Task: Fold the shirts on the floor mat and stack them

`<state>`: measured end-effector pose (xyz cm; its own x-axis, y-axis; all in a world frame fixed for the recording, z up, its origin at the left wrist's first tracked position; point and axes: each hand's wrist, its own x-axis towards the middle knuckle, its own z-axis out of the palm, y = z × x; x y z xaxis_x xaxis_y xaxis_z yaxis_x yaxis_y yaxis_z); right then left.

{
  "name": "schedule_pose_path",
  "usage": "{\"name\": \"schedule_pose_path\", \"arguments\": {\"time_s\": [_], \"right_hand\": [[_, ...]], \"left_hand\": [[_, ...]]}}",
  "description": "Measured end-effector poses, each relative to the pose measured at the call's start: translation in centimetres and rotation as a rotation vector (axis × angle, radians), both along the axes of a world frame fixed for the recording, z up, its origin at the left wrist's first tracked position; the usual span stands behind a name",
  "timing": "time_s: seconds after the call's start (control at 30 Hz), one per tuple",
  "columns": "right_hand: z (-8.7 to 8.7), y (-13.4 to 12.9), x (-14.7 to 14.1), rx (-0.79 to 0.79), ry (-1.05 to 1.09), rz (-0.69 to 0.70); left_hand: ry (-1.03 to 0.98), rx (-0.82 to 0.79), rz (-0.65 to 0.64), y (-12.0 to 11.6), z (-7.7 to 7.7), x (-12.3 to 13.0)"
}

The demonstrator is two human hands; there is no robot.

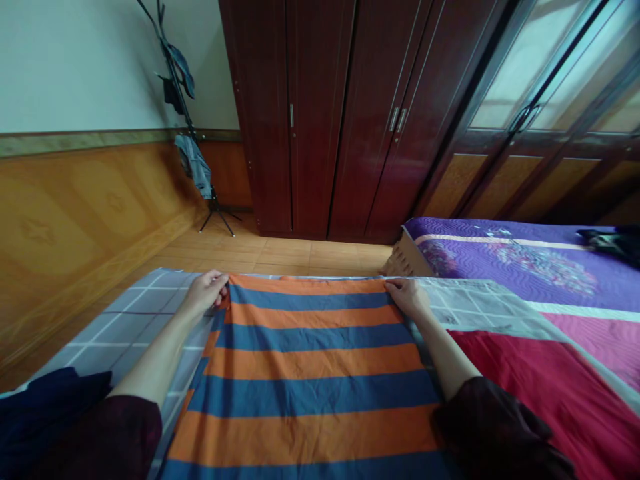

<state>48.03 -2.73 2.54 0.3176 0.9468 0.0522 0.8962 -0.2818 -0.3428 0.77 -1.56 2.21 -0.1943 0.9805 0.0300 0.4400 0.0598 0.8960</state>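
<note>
Here we are with the striped cloth (310, 363), broad bands of orange and blue, lying front and centre over the checked sheet (135, 320), its near end running out of view at the bottom. Up at its far left corner, the left hand (207, 290) has thumb and fingers closed in a pinch on the fabric; at its far right corner, the right hand (407, 297) matches it, gripping the edge the same way. The far edge runs nearly straight between the two, while soft creases ripple across its middle and an offset strip of stripes peeks out along its left side, perhaps a lower layer. My read of the step: squaring up and smoothing that far edge. The next move, I'd judge, calls for even tension from both corners, so the bands sit level and the layers line up; pull harder on one side and the cloth could skew. Around it, a dark blue cloth (55, 400) sits to its near left, a red cloth (545, 387) spreads out to its right, and a purple bedcover (500, 260) lies beyond to its far right. Past its far edge stands the dark red wardrobe (320, 133). As for brands or labels, no writing can be read on the striped cloth or around it.
</note>
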Motion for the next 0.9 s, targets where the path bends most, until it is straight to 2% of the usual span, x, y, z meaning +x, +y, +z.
{"name": "schedule_pose_path", "arguments": {"time_s": [0.1, 0.2, 0.33, 0.53, 0.77, 0.9], "right_hand": [[0.1, -0.1, 0.0, 0.006, 0.005, -0.001], [0.3, -0.3, -0.1, 0.010, 0.002, 0.003], [0.6, -0.7, -0.8, 0.016, -0.006, 0.012], [0.1, -0.4, -2.6, 0.066, -0.057, -0.012], [0.1, 2.5, -1.5, 0.098, -0.084, -0.234], [-0.3, 2.9, -1.2, 0.097, -0.103, -0.214]], "left_hand": [[-0.003, 0.047, 0.153, 0.5, -0.7, -0.9], [0.033, 0.047, 0.206, 0.9, -1.5, -1.5], [0.101, 0.051, 0.155, 1.3, -1.9, -1.2], [0.188, 0.052, 0.066, 1.1, -1.5, -0.8], [0.361, 0.084, 0.151, 1.4, -1.6, -0.3], [0.515, 0.035, 0.143, 0.9, -1.1, 0.4]]}}
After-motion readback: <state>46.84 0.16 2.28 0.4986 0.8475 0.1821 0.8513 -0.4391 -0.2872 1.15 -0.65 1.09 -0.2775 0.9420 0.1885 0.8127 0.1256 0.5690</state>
